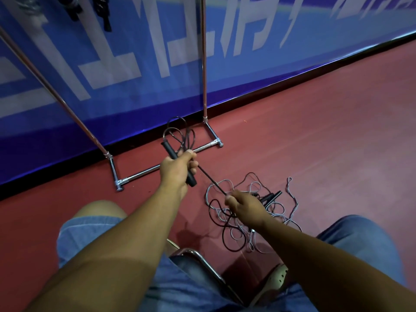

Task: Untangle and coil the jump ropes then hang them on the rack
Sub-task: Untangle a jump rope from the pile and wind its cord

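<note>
Left hand [177, 168] grips handle [179, 164] and loops mid-frame; right hand [244, 204] pinches the taut rope [211, 182]; light, limp cord, best held at handles.

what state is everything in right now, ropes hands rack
left hand: grips the handle and loops of the black jump rope
black jump rope: partly coiled, one stretch taut between the hands
right hand: pinches the taut stretch
rope pile: tangled on the floor, black and pale ropes mixed
rack: upright by the wall
hung items: dark, hanging at its top, too blurred to tell
</note>
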Demonstrator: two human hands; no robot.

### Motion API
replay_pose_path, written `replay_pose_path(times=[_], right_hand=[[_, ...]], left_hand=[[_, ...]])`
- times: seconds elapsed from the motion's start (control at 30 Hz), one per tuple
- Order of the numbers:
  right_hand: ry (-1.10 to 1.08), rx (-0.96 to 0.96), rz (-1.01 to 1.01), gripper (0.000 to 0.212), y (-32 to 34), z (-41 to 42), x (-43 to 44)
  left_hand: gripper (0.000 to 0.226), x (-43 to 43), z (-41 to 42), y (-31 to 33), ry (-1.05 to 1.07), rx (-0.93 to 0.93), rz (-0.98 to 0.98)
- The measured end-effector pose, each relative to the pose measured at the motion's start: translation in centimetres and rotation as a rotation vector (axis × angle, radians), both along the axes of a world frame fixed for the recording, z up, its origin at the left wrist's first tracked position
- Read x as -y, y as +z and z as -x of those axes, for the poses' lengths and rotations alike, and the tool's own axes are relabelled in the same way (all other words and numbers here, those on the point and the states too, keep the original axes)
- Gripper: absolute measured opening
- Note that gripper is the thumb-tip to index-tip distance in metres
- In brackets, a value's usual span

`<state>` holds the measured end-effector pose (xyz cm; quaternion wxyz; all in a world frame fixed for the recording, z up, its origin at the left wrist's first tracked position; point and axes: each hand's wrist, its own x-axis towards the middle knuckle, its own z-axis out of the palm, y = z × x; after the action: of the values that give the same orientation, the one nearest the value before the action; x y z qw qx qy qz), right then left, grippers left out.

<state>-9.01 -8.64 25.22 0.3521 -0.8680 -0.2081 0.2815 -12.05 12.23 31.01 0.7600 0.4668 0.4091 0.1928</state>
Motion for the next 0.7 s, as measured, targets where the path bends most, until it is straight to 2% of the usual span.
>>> replay_pose_path(times=[0.13, 0.33, 0.47, 0.6, 0.7], right_hand=[[-0.039, 0.012, 0.066, 0.028, -0.4, 0.1, 0.4], [-0.143, 0.077, 0.037, 0.027, 0.2, -0.1, -0.7], [-0.032, 0.160, 0.007, 0.027, 1.1, 0.0, -1.6], [0.015, 0.192, -0.021, 0.025, 1.5, 0.2, -2.4], [0.039, 0.213, -0.018, 0.025, 1.6, 0.4, -2.1]], left_hand=[[0.009, -0.3, 0.8, -0.4, -0.003, -0.025, -0.061], [0.013, 2.5, 2.7, -3.0, -0.301, -0.213, -0.204], [0.014, 4.7, 3.7, -4.3, -0.426, -0.217, -0.159], [0.016, 5.7, 4.0, -4.4, -0.392, -0.165, -0.037], [0.026, 5.6, 4.2, -4.2, -0.399, -0.209, -0.021]])
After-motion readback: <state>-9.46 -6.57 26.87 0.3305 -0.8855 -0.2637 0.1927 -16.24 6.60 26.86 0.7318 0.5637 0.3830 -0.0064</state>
